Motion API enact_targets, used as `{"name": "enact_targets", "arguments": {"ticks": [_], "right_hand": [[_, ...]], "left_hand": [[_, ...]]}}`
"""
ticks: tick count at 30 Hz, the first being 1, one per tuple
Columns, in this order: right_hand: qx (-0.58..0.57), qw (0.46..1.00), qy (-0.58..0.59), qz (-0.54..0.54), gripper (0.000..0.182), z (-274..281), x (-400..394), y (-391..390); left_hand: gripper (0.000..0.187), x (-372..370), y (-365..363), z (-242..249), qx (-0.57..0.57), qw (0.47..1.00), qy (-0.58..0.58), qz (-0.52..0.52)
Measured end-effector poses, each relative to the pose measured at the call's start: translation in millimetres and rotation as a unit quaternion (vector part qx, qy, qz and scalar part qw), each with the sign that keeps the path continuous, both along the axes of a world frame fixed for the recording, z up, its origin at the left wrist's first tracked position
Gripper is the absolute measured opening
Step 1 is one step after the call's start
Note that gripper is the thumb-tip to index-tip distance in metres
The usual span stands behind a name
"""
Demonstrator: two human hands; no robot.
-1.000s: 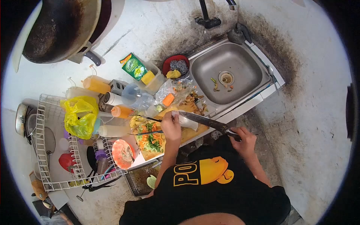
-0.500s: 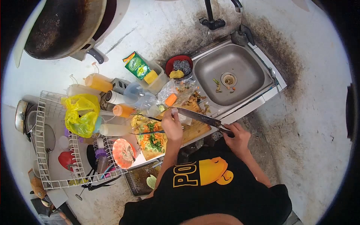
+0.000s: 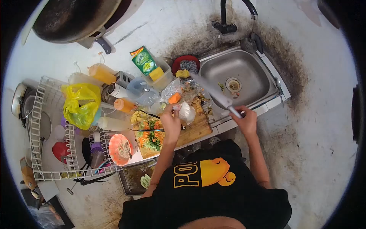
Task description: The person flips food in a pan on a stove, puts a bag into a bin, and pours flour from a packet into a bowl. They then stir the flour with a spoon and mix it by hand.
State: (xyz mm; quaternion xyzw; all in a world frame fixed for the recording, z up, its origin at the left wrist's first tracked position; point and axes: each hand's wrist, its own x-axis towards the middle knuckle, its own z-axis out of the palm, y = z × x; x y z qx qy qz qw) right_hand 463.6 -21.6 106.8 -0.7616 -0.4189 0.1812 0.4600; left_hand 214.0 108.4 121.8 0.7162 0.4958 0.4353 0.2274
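Head view: along the tabletop (image 3: pixel 227 126), the white wire dish rack (image 3: pixel 38 126) stands at the left end and the steel sink (image 3: pixel 251 72) is set in at the right. Between them lies the wooden cutting board (image 3: pixel 198 131), chopped vegetables (image 3: pixel 151 139) heaped on its left part. The right hand (image 3: pixel 244 118) has its fingers closed on the handle of the knife (image 3: pixel 225 102), whose blurred blade slants up and left across the sink's near-left rim. An orange bowl (image 3: pixel 120 149) sits just beside the board's left edge. A white rounded item (image 3: pixel 187 113) is beside the left hand (image 3: pixel 170 119), over the board. That hand's fingers pinch a small pale piece (image 3: pixel 176 108); what it is, I cannot tell.
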Motion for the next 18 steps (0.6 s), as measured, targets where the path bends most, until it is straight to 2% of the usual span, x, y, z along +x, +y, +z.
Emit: {"name": "enact_targets", "arguments": {"ticks": [3,5,9,11,13,15,16,17,18], "right_hand": [[-0.038,0.997,-0.006,0.071,0.032,-28.7,-15.8,0.3],[-0.073,0.989,0.046,0.117,0.032,-35.3,-34.9,2.3],[-0.067,0.984,0.049,0.156,0.034,-73.3,-55.5,10.3],[-0.057,0.98,0.045,0.184,0.037,-83.7,-59.6,15.3],[-0.103,0.97,0.038,0.215,0.039,-79.1,-62.8,21.3],[-0.037,0.965,-0.018,0.259,0.045,-88.4,-67.9,26.5],[-0.061,0.955,-0.044,0.288,0.052,-89.1,-69.5,29.3],[-0.062,0.951,-0.049,0.299,0.052,-89.5,-71.9,30.6],[-0.085,0.948,-0.111,0.285,0.049,-75.6,-78.5,32.6]], "left_hand": [[0.007,0.6,-6.1,5.6,-0.03,0.999,-0.024,0.018],[0.006,-1.4,-5.9,-0.3,-0.03,0.998,-0.048,0.014],[0.007,-3.6,-11.4,3.9,-0.033,0.997,-0.075,0.004],[0.007,-5.9,-13.1,8.6,-0.026,0.995,-0.101,0.004],[0.007,-9.9,-17.1,12.9,-0.019,0.992,-0.127,0.006],[0.006,-14.5,-21.7,17.7,-0.045,0.977,-0.209,-0.011],[0.006,-18.0,-23.6,20.6,-0.043,0.976,-0.214,0.0],[0.005,-22.1,-25.4,23.8,-0.028,0.976,-0.214,0.009],[0.004,-25.4,-27.2,27.2,-0.012,0.976,-0.215,0.02]]}}
